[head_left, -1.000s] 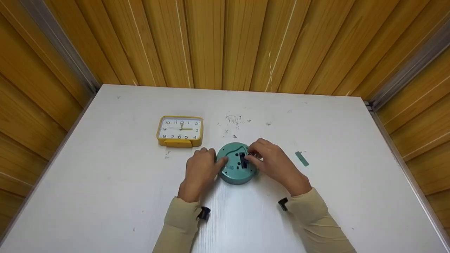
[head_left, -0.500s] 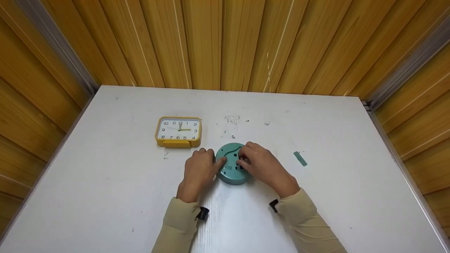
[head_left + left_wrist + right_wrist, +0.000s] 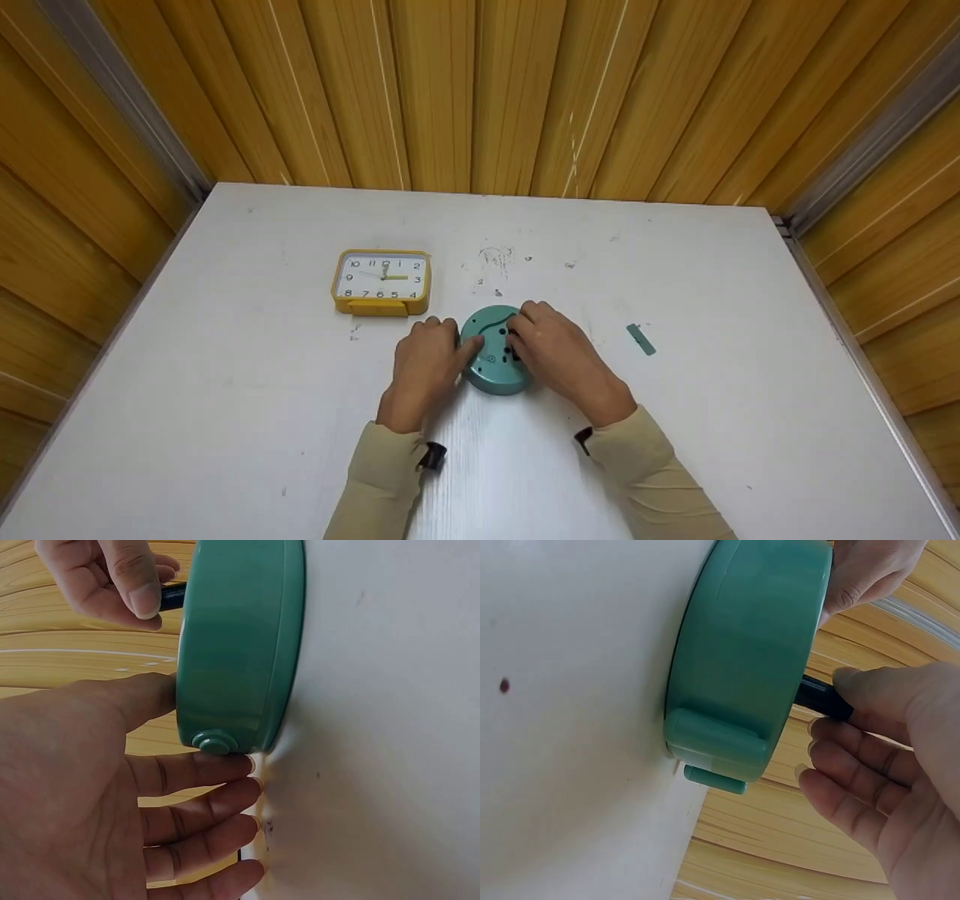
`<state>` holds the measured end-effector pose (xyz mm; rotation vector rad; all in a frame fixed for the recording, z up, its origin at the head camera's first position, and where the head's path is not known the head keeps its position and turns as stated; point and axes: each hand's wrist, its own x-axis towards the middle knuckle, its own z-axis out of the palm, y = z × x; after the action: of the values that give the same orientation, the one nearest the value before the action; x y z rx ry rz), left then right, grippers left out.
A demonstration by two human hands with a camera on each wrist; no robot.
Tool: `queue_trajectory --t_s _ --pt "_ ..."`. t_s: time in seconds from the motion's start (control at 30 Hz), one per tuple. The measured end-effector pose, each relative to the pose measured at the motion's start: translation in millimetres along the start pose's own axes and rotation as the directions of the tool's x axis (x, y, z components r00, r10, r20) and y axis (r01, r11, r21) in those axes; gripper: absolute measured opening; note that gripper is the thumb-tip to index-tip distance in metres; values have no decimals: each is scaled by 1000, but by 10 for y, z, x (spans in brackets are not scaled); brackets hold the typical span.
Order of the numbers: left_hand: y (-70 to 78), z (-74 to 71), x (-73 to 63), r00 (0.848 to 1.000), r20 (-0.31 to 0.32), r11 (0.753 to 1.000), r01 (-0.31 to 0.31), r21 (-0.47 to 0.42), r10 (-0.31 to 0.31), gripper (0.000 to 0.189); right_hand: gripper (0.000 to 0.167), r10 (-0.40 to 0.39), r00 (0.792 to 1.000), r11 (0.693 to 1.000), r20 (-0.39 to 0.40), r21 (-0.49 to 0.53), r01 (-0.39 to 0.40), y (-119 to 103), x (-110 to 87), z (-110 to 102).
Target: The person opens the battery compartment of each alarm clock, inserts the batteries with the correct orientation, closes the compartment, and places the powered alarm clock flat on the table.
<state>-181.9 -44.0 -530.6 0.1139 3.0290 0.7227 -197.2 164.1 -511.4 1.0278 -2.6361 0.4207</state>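
A round green alarm clock (image 3: 495, 375) lies face down on the white table, its back with small black knobs and holes turned up. My left hand (image 3: 427, 367) holds it at its left side, thumb over the back and fingers along the rim by a round button (image 3: 215, 742). With thumb and fingertips my right hand (image 3: 559, 360) pinches a black battery (image 3: 823, 698), which sticks up at a slant from the clock's back. The battery compartment is mostly hidden under my right fingers in the head view. To the right lies a slim green battery cover (image 3: 640, 339).
A yellow rectangular clock (image 3: 381, 282) rests face up, left of and behind the green one. The white table (image 3: 225, 360) bears dark marks and scratches. Wood-look panels (image 3: 435, 90) close off the back and both sides.
My right hand has moved left, over the battery compartment, and its fingers have come down closer to the clock's back. The left hand keeps its hold on the clock.
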Motion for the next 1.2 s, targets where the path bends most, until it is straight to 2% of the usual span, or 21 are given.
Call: queue_trajectory --t_s 0.5,0.9,1.2 --pt "7 4 1 1000 5 1000 4 6 -4 48 15 24 1000 1000 -10 6 -24 40 -11 69" --pt "4 1 5 1000 3 1000 -5 -3 5 48 15 78 996 997 36 19 -79 53 -4 105" --pt "0 17 6 1000 6 1000 -11 -7 11 47 17 101 989 995 106 -9 -101 36 18 97"
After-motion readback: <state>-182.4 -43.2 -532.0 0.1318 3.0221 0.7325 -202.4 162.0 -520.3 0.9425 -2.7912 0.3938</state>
